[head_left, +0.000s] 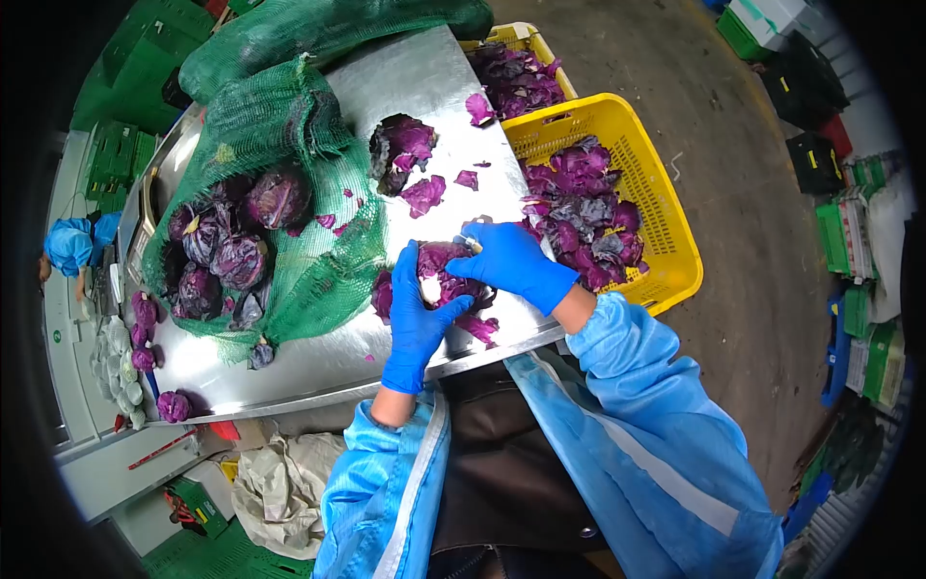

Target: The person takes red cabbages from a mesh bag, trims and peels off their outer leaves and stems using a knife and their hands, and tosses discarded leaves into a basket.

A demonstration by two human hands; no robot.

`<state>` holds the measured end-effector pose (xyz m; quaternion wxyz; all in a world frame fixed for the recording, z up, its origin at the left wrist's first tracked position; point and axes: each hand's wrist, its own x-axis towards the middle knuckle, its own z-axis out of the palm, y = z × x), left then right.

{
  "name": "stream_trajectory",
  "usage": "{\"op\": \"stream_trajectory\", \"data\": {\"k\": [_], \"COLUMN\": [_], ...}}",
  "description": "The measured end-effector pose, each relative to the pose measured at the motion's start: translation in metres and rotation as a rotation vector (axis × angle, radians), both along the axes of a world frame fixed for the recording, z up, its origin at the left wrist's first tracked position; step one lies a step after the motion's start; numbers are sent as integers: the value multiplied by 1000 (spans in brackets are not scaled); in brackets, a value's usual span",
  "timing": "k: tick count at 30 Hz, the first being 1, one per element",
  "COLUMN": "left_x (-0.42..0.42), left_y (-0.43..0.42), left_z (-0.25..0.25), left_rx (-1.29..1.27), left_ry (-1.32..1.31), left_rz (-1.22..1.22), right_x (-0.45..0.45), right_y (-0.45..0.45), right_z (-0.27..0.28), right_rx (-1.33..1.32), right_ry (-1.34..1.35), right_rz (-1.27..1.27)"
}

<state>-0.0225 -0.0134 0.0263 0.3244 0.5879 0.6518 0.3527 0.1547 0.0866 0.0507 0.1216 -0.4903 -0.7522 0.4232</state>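
Note:
A red cabbage [446, 259] with a pale cut patch rests at the metal table's near edge. My left hand [417, 326], in a blue glove, is wrapped round its left and near side. My right hand [516, 259], gloved too, grips the cabbage from the upper right, thumb against the leaves; some of its fingertips are hidden. Loose purple leaves [476, 329] lie just below the cabbage. Farther up the table are a dark leafy cabbage piece [401, 152] and a torn leaf [422, 196].
An open green net bag [338, 251] with several red cabbages [214, 241] covers the table's left side. To the right stand a yellow crate [675, 227] of purple leaves and a second yellow crate [529, 37]. At far left is a person in blue [69, 246], near trimmed cabbages [174, 406].

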Motion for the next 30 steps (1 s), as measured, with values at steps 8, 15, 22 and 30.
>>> {"op": "stream_trajectory", "data": {"k": [8, 15, 22, 30], "left_x": [-19, -19, 1, 20], "left_y": [-2, 27, 21, 41], "left_z": [-1, 8, -7, 8], "left_rx": [-108, 24, 102, 66], "left_ry": [-348, 2, -119, 12], "left_rz": [8, -321, -162, -217], "right_x": [24, -5, 7, 33], "right_y": [6, -16, -21, -48], "right_z": [-70, 18, -6, -9], "right_rx": [107, 53, 30, 345], "right_ry": [-238, 47, 164, -233], "right_rz": [-146, -31, -152, -257]}}
